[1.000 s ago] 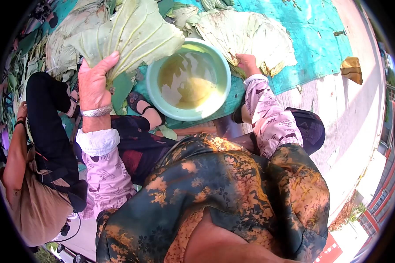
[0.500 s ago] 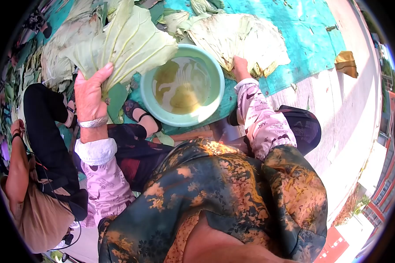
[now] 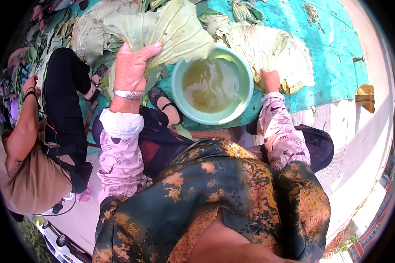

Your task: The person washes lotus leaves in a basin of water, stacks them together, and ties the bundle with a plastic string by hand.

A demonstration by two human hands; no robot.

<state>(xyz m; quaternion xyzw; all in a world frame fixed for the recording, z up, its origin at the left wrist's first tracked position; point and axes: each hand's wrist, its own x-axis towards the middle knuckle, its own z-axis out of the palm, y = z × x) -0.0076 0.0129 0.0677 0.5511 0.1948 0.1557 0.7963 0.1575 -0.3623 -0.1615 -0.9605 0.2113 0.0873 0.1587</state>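
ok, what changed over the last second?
Mostly the view: it swung and tilted, so the basin now appears further right. The left hand and its leaf look slightly closer to the basin, though the camera's swing may explain part. No grip visibly changed. Same as before: right hand at the lower edge of the other leaf.

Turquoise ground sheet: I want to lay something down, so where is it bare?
The widest mostly bare patch of sheet lies between the fanned pale green leaves at the right hand and the pale grey floor; brown scraps dot its far end. Crowded: the left side, under heaped green leaves, and just beyond the round mint plastic basin.
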